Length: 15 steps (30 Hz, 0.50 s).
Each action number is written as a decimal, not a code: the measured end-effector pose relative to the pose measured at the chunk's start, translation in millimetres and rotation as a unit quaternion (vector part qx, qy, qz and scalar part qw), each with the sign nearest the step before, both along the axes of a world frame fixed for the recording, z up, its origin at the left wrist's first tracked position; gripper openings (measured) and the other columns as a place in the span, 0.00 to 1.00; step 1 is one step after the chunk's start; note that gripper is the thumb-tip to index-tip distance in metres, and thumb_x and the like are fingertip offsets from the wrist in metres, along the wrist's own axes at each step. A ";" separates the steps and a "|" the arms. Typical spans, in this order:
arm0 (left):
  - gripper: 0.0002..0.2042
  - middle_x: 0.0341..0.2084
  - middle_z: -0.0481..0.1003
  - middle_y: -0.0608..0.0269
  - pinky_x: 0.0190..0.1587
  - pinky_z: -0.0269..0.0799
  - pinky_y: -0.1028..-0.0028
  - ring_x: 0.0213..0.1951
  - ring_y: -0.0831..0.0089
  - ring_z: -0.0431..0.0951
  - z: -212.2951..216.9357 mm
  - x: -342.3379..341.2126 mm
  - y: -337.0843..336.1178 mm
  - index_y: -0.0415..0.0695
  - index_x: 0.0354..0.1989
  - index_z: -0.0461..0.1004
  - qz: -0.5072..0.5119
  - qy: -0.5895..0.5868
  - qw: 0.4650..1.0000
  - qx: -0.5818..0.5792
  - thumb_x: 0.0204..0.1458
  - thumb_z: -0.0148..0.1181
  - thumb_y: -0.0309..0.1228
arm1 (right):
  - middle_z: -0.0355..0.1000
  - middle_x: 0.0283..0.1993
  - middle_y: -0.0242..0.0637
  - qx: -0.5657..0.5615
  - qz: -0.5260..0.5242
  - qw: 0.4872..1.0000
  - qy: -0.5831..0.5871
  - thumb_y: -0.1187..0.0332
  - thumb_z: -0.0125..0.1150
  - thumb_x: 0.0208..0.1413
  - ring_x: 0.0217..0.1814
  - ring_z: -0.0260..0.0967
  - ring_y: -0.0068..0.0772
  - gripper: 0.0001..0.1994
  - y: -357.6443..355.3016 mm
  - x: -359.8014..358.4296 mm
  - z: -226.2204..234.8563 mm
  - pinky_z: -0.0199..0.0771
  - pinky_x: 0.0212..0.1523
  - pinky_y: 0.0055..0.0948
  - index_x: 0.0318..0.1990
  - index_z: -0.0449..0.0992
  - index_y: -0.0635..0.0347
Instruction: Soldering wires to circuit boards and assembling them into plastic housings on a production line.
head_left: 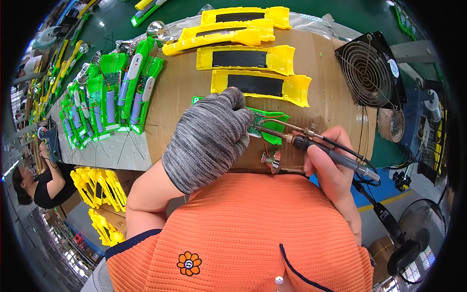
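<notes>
My left hand [209, 138], in a grey striped knit glove, is closed over a green plastic housing [279, 120] on the cardboard. Its curled fingers hide the housing's middle; a green end shows past each side of the hand. My right hand [333, 163] is bare and grips a soldering iron [323, 148] with a thin feed tube running alongside it. The iron's tip reaches a small green circuit board [255, 127] in the housing, right beside the gloved fingers. Whether the tip touches the board I cannot tell. A shiny lamp reflector [272, 161] hangs by wires at the near edge.
Several yellow housing halves with black strips [255, 85] lie beyond my hands. At left are several green housings [111, 104] with purple cells and loose wires. A square black fan [369, 70] stands at right. Yellow parts [99, 190] fill a box below left. A person [48, 180] sits far left.
</notes>
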<state>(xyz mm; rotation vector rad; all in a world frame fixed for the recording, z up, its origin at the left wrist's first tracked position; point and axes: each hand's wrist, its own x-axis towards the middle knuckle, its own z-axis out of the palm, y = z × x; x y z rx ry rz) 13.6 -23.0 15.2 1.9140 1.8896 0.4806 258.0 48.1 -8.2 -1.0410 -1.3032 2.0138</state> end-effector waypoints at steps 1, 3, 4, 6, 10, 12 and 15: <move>0.08 0.33 0.74 0.55 0.38 0.75 0.61 0.36 0.54 0.77 0.2 -0.3 0.4 0.41 0.33 0.77 -0.008 0.006 1.000 0.003 0.43 0.65 0.24 | 0.73 0.26 0.35 -0.001 -0.001 1.000 -0.001 0.75 0.63 0.58 0.23 0.67 0.17 0.10 0.1 -0.5 0.4 0.66 0.23 0.18 0.40 0.65 0.63; 0.08 0.33 0.74 0.55 0.38 0.75 0.61 0.36 0.54 0.77 0.7 -0.6 1.3 0.42 0.33 0.77 -0.015 0.012 1.000 0.005 0.43 0.65 0.25 | 0.73 0.27 0.35 -0.005 -0.002 1.000 -0.001 0.75 0.63 0.58 0.23 0.67 0.17 0.10 0.3 -1.9 1.7 0.66 0.23 0.18 0.40 0.65 0.64; 0.08 0.33 0.74 0.55 0.38 0.75 0.61 0.36 0.54 0.77 1.4 -0.9 1.6 0.42 0.33 0.77 -0.018 0.017 1.000 -0.001 0.43 0.65 0.25 | 0.73 0.27 0.35 -0.005 -0.002 1.000 -0.001 0.75 0.63 0.58 0.23 0.67 0.17 0.10 0.7 -2.1 1.6 0.66 0.23 0.18 0.40 0.65 0.64; 0.08 0.33 0.74 0.55 0.38 0.75 0.61 0.36 0.54 0.77 2.1 -1.3 2.2 0.42 0.33 0.77 -0.020 0.022 1.000 -0.007 0.43 0.65 0.25 | 0.73 0.27 0.36 -0.001 0.002 1.000 0.005 0.75 0.62 0.59 0.23 0.67 0.17 0.10 1.3 -2.3 1.4 0.66 0.23 0.18 0.40 0.65 0.63; 0.08 0.33 0.74 0.56 0.38 0.75 0.61 0.36 0.54 0.77 2.0 -1.4 4.5 0.43 0.33 0.77 -0.031 0.029 0.999 -0.009 0.42 0.65 0.24 | 0.73 0.26 0.36 -0.007 0.000 1.000 0.003 0.76 0.62 0.59 0.22 0.67 0.18 0.10 2.2 1.3 2.1 0.66 0.23 0.19 0.40 0.65 0.63; 0.08 0.33 0.74 0.56 0.39 0.75 0.61 0.37 0.54 0.77 2.1 -1.7 4.5 0.43 0.33 0.77 -0.032 0.029 0.999 -0.015 0.42 0.65 0.24 | 0.72 0.26 0.37 -0.009 -0.031 0.999 0.014 0.76 0.61 0.58 0.21 0.67 0.20 0.10 2.2 5.4 1.7 0.66 0.22 0.19 0.40 0.65 0.62; 0.09 0.33 0.73 0.56 0.39 0.74 0.61 0.37 0.54 0.77 3.4 -2.2 4.4 0.43 0.33 0.77 -0.038 0.028 0.999 -0.016 0.42 0.66 0.24 | 0.70 0.24 0.36 0.017 -0.064 0.997 0.038 0.77 0.60 0.58 0.18 0.65 0.22 0.09 4.8 11.2 3.0 0.64 0.19 0.20 0.40 0.64 0.61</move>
